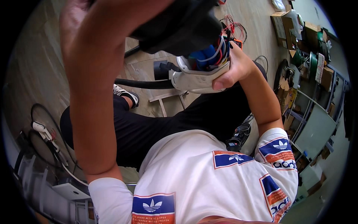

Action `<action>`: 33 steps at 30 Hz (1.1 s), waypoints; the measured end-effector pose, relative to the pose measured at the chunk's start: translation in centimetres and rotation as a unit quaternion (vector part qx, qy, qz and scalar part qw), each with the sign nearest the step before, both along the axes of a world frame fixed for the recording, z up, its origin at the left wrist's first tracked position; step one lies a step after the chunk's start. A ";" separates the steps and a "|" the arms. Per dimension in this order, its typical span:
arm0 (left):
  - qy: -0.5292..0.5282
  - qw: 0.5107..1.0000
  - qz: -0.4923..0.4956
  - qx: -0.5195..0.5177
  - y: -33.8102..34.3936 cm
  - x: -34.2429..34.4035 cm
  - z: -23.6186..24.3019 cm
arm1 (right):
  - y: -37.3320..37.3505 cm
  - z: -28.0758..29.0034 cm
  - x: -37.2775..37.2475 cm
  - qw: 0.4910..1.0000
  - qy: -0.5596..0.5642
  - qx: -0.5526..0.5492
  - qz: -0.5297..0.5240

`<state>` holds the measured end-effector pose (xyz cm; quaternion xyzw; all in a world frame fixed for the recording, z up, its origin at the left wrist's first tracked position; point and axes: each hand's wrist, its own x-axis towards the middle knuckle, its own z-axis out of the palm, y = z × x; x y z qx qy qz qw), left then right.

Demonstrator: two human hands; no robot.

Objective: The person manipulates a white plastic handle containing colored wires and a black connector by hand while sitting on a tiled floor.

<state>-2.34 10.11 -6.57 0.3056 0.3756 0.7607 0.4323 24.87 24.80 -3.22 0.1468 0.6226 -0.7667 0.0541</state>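
My right hand [238, 65] grips the side of an opened white plastic housing [197, 81], held above my lap. Blue parts [205, 56] and a bunch of coloured wires [224, 50] show inside it. From the housing's left side run a thick black cable [145, 84] and a short black cylindrical piece [161, 71]. My left hand [108, 22], very close and blurred, is wrapped against a large black object [182, 30] that hangs over the housing and covers part of it. The fingertips are out of sight, and the black object's kind cannot be made out.
An orange-edged meter [238, 44] with red and black leads [234, 28] lies on the floor beyond my right hand. Boxes [282, 28] and a metal rack [313, 93] line the right. A white handheld connector [43, 130] with cable stands at left; a small white stand [163, 104] is below.
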 end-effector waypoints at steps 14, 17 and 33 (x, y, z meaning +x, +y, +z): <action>-0.099 0.989 -0.102 -0.039 -2.4 -1.1 -2.3 | -3.5 0.1 -1.1 0.993 0.063 0.096 -0.020; -0.135 0.977 -0.164 -0.015 -2.0 -1.2 -2.9 | -3.6 0.0 -1.0 0.995 0.041 0.080 -0.034; -0.254 0.918 -0.289 0.097 -5.0 -1.8 -6.6 | -7.2 -0.7 -3.2 0.994 0.020 0.109 0.023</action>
